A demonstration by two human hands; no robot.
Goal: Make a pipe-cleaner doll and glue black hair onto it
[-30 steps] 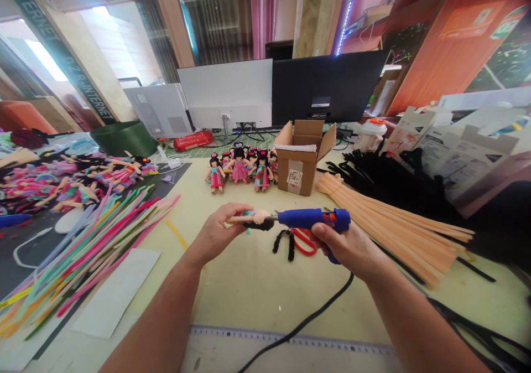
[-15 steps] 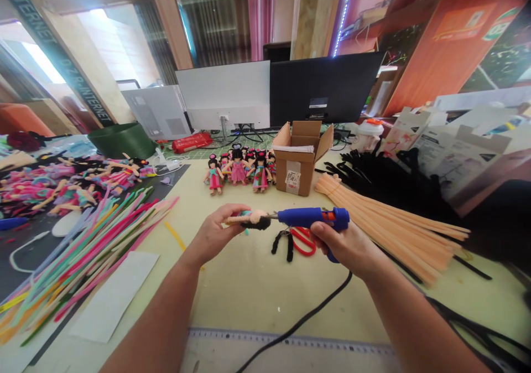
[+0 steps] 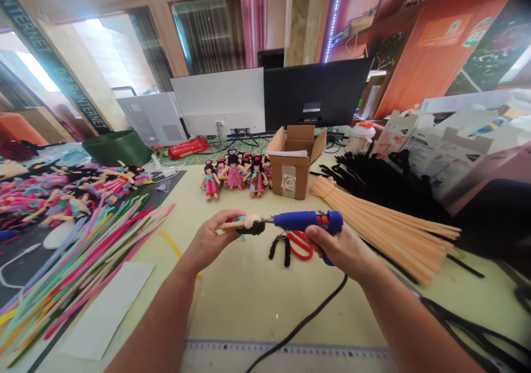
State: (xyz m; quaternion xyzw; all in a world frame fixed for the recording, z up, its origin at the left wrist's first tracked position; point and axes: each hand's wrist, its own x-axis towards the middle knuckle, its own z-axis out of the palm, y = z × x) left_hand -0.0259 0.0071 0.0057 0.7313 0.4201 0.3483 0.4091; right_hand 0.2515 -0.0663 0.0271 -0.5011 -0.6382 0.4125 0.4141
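Note:
My left hand [image 3: 209, 241] pinches a small doll [image 3: 251, 224] with a pale head and black fuzzy hair, lying sideways above the table. In my right hand [image 3: 338, 251] is a blue glue gun [image 3: 296, 220], its metal nozzle pointing left and meeting the doll's head; whether it touches cannot be made out. Below the gun lie red-handled scissors [image 3: 301, 247] and a bent black fuzzy piece [image 3: 280, 251]. Finished-looking dolls [image 3: 234, 174] stand in a group behind, beside an open cardboard box [image 3: 289, 176].
Coloured fuzzy stems [image 3: 89, 251] and a white paper strip [image 3: 110, 309] lie at left, near piled dolls [image 3: 62, 193]. Peach stems [image 3: 385, 229] and black stems [image 3: 398, 187] spread at right. The gun's black cord [image 3: 305, 322] crosses a ruler [image 3: 232, 348]. Monitors [image 3: 222, 99] stand behind.
The view has shifted slightly, so most things appear a little further left and lower. Both hands keep their holds, and the nozzle remains at the doll's head.

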